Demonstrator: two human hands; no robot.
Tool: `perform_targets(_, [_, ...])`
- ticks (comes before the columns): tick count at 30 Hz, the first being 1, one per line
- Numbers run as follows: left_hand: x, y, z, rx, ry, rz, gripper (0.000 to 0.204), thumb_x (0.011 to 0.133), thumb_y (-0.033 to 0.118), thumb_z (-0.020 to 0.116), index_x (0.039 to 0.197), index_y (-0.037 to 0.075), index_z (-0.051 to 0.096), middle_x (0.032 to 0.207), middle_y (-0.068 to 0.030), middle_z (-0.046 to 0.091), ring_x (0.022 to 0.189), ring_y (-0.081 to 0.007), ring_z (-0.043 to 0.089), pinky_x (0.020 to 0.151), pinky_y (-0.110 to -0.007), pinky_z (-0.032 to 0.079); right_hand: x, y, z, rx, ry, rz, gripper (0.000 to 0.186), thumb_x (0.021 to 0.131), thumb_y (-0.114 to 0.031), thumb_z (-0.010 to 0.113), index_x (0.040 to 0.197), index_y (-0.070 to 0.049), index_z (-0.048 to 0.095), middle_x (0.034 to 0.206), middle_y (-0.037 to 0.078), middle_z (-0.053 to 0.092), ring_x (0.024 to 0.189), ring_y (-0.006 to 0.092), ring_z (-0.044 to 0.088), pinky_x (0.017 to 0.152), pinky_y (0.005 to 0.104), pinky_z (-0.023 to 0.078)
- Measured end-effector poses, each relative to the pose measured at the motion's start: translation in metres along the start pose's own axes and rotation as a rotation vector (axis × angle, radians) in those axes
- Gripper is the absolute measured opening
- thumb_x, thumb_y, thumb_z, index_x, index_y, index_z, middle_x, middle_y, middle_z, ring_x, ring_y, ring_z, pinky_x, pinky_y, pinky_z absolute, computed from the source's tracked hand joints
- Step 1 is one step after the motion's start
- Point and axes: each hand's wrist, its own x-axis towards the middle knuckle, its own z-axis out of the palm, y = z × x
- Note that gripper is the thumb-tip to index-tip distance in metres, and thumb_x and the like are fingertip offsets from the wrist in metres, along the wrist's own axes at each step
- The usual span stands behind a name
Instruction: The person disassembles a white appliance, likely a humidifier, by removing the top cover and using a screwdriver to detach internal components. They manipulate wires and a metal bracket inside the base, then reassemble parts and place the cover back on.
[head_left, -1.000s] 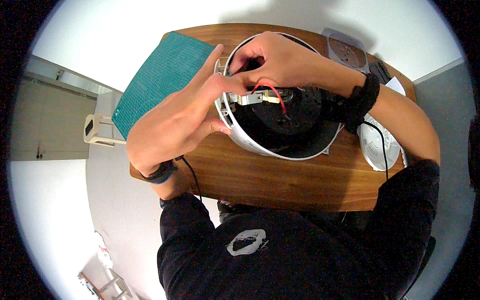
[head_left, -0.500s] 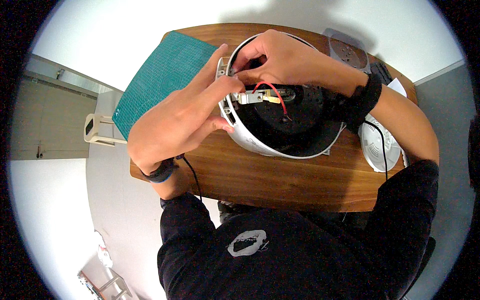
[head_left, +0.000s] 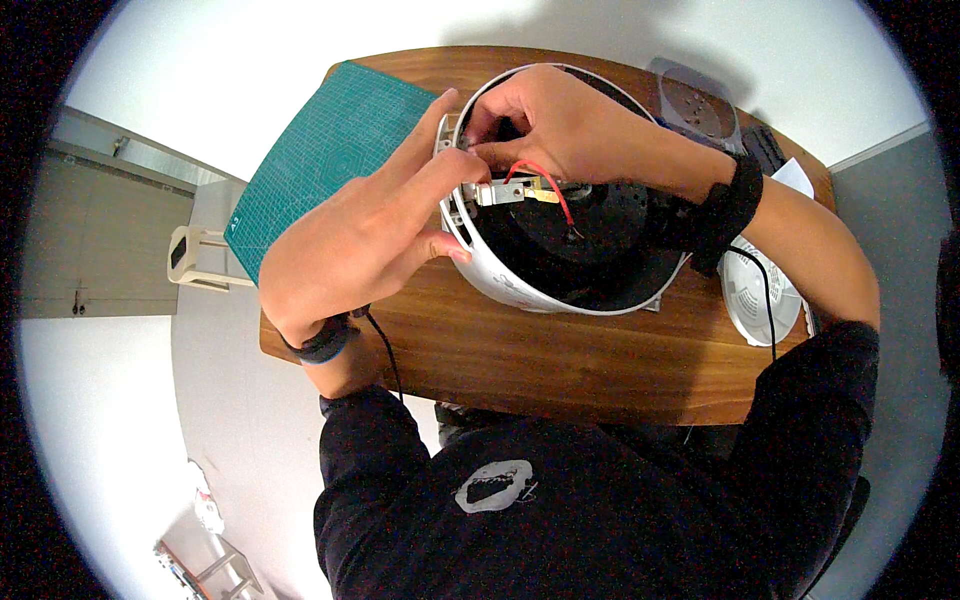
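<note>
A white round housing (head_left: pixel 520 293) with a black interior lies open on the table, a metal bracket (head_left: pixel 500 195) and red wire (head_left: pixel 560 195) inside its left part. My left hand (head_left: pixel 390 220) grips the housing's left side, thumb against the outer wall and a finger curled over the rim beside the bracket; another finger stretches up past a pale fitting (head_left: pixel 446 130) on that side. My right hand (head_left: pixel 545 120) reaches inside the upper left rim, fingers pinched at something I cannot make out, close to my left fingers.
The wooden table (head_left: pixel 600 370) holds a green cutting mat (head_left: pixel 310 170) at left. At right are a white perforated cover (head_left: pixel 750 300), a clear tray (head_left: pixel 695 100), a dark object (head_left: pixel 762 142) and a dark cable (head_left: pixel 770 310). A pale stool (head_left: pixel 195 255) stands beyond the left edge.
My left hand and its fingertips have shifted slightly right. More of the pale fitting shows on the housing's left side, and the housing's near wall sits slightly higher in the picture.
</note>
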Motion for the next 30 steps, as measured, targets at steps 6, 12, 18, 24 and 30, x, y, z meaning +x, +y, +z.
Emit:
perform_targets(6, [0.004, 0.0, -0.001, -0.014, -0.027, -0.006, 0.057, 0.093, 0.029, 0.08, 0.139, 0.007, 0.054, 0.175, -0.0319, 0.024, 0.152, -0.0531, 0.042, 0.113, -0.054, 0.05, -0.002, 0.0, -0.004, 0.033, -0.017, 0.072, 0.028, 0.09, -0.023, 0.085, 0.101, 0.002, 0.081, 0.088, 0.018, 0.081, 0.077, 0.0207, 0.077, 0.074, 0.0365, 0.061])
perform_targets(12, [0.004, 0.002, -0.001, -0.017, -0.034, -0.009, 0.057, 0.094, 0.03, 0.08, 0.139, 0.006, 0.054, 0.175, -0.0324, 0.025, 0.155, -0.0524, 0.038, 0.116, -0.054, 0.048, -0.004, -0.007, -0.009, 0.02, -0.054, 0.1, 0.029, 0.091, -0.024, 0.085, 0.103, 0.002, 0.08, 0.09, 0.017, 0.08, 0.079, 0.0215, 0.075, 0.075, 0.0365, 0.059])
perform_targets(18, [0.005, 0.002, -0.003, 0.011, 0.02, 0.013, 0.057, 0.091, 0.022, 0.081, 0.139, 0.015, 0.052, 0.171, -0.0313, 0.031, 0.114, -0.0567, 0.066, 0.083, -0.054, 0.061, 0.0, 0.002, -0.002, -0.197, 0.009, -0.027, 0.03, 0.089, -0.023, 0.086, 0.105, 0.0, 0.078, 0.094, 0.016, 0.077, 0.086, 0.0305, 0.073, 0.079, 0.0397, 0.056])
perform_targets(24, [0.004, -0.001, -0.002, 0.007, 0.056, 0.036, 0.059, 0.089, 0.02, 0.083, 0.139, 0.014, 0.052, 0.171, -0.0313, 0.032, 0.117, -0.0565, 0.065, 0.086, -0.054, 0.06, 0.001, 0.003, 0.001, -0.195, 0.039, -0.06, 0.029, 0.087, -0.021, 0.087, 0.103, 0.001, 0.078, 0.094, 0.018, 0.076, 0.086, 0.033, 0.073, 0.08, 0.0409, 0.057])
perform_targets(30, [-0.001, -0.016, 0.006, -0.024, 0.039, 0.067, 0.06, 0.092, 0.021, 0.081, 0.143, 0.015, 0.05, 0.17, -0.0323, 0.031, 0.121, -0.0575, 0.062, 0.09, -0.056, 0.058, 0.005, 0.0, 0.006, -0.125, 0.0, 0.062, 0.026, 0.087, -0.018, 0.086, 0.101, 0.002, 0.079, 0.094, 0.02, 0.076, 0.085, 0.0323, 0.074, 0.08, 0.0404, 0.058])
